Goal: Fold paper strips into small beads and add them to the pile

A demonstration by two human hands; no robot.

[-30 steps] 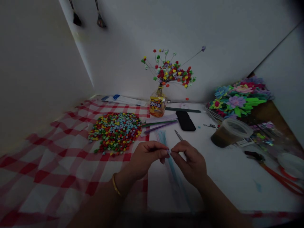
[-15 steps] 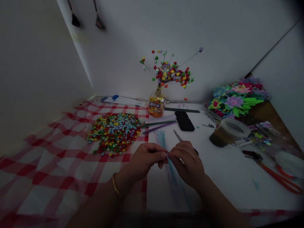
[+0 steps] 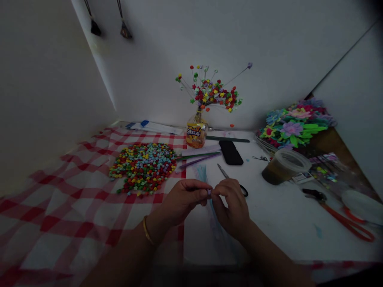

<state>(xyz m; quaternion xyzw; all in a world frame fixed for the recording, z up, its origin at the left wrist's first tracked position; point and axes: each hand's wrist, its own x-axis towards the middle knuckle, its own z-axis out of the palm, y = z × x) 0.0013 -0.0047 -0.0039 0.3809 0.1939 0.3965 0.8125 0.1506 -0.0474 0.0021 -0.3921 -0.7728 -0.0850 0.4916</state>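
In the head view, the left hand [image 3: 184, 198] pinches a tiny purple piece [image 3: 209, 192] in its fingers; the right hand [image 3: 231, 205] meets it, whether pinching I cannot tell. I have open white surface [image 3: 278, 217] rightward to the orange-strapped black tool [image 3: 320, 196]. Black-handled metal scissors [image 3: 223, 171] are partly hidden.

1. Table: white surface [image 3: 278, 231] to the right, red-and-white checked cloth [image 3: 49, 223] to the left.
2. On cloth: broad heap of small stars [image 3: 145, 169], mixed colours.
3. On white, near side: pale blue strips [image 3: 202, 174]; scissors [image 3: 222, 171] just beside, partly hidden.
4. Farther back: black phone [image 3: 231, 153]; green and purple strips [image 3: 200, 161]; yellow-labelled bottle [image 3: 196, 135].
5. Right side: clear tub [image 3: 277, 171], dark contents; orange-handled tool [image 3: 347, 217]; 1 small blue scrap [image 3: 318, 231].
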